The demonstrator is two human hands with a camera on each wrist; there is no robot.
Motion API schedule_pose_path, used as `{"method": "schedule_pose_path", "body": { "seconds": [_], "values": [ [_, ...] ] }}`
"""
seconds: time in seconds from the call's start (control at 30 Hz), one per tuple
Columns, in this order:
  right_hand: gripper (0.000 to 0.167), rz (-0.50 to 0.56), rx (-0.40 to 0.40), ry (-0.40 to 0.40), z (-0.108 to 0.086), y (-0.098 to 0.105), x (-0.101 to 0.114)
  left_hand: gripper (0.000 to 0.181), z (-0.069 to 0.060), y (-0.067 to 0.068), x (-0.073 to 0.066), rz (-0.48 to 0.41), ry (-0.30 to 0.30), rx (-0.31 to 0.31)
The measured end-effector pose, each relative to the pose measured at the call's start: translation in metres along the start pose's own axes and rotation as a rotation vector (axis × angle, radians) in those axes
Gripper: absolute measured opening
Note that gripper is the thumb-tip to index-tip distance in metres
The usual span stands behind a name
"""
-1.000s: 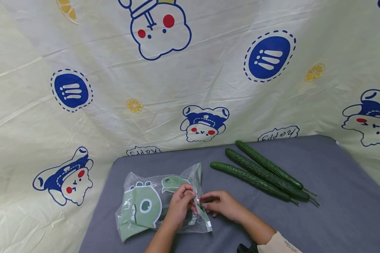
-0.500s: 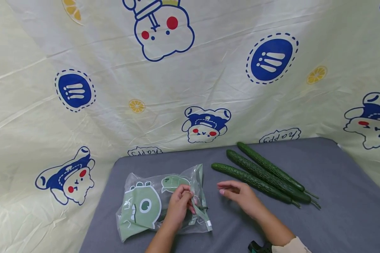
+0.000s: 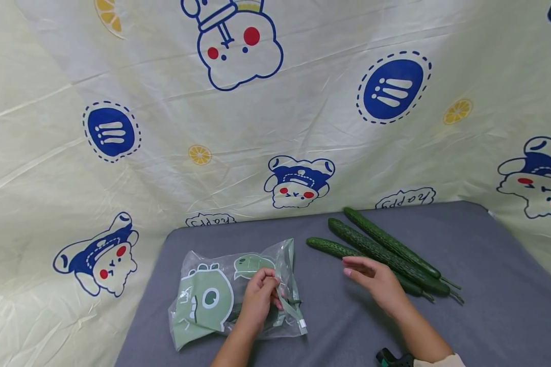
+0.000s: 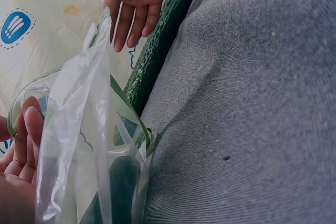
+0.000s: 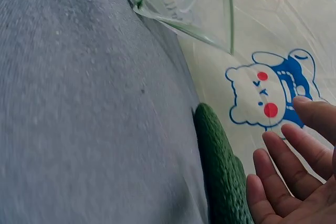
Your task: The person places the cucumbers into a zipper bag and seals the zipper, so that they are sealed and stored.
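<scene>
Lying at the left of the tabletop (image 3: pixel 340 334), the clear bag (image 3: pixel 211 295) carries green cartoon prints that cover much of its inside. Behind them sits a dark green thing (image 4: pixel 123 187), long and blurred by the film; its far end is hidden under the print, and whether it is a cucumber cannot be told for certain. A short stem (image 3: pixel 295 302) shows at the bag's right-hand end, by the mouth. The left hand (image 3: pixel 259 293) pinches the green rim (image 3: pixel 282 293) of that mouth between thumb and curled fingers; some of its fingertips are masked by the film. In the left wrist view the mouth gapes, and both hand and bag are cut off by the frame. A white slider (image 3: pixel 302 323) sits at the rim's near corner.

Further right, well apart from the bag, the right hand (image 3: pixel 378 283) holds nothing, its fingers loosely extended and the thumb apart. It covers the middle of the nearest of three cucumbers (image 3: pixel 385 255); whether it touches that one cannot be told. The cucumbers lie close together on the tabletop, stems toward the right. At the lower edge, a black wrist device (image 3: pixel 395 358) and a pale sleeve (image 3: pixel 441 361) are cut off. Behind everything hangs a printed curtain (image 3: pixel 239 117), its top out of frame.
</scene>
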State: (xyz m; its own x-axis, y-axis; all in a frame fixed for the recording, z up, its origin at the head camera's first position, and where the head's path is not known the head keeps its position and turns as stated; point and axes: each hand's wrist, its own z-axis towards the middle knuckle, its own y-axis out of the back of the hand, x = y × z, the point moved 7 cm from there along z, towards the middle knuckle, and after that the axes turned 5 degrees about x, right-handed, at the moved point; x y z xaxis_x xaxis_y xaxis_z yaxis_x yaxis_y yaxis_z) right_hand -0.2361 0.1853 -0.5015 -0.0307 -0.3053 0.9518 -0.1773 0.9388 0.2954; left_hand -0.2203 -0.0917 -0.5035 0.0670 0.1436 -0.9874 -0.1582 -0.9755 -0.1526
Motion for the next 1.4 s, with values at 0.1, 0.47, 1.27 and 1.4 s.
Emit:
{"method": "schedule_pose_path", "body": {
  "seconds": [0.1,0.47,1.27,1.4],
  "values": [
    [0.057,-0.044,-0.022,-0.007,-0.003,0.01,-0.002,0.024,0.0,0.0,0.001,0.0,0.005,-0.003],
    [0.062,-0.141,-0.066,-0.068,-0.014,0.047,-0.015,0.019,0.001,0.002,0.002,0.0,0.014,-0.009],
    [0.062,-0.256,-0.04,-0.169,-0.022,0.059,-0.032,0.018,0.001,0.002,0.006,-0.009,0.035,-0.006],
    [0.063,-0.274,-0.053,-0.183,-0.023,0.062,-0.036,0.019,0.001,0.002,0.005,-0.019,0.03,0.002]
  ]
}}
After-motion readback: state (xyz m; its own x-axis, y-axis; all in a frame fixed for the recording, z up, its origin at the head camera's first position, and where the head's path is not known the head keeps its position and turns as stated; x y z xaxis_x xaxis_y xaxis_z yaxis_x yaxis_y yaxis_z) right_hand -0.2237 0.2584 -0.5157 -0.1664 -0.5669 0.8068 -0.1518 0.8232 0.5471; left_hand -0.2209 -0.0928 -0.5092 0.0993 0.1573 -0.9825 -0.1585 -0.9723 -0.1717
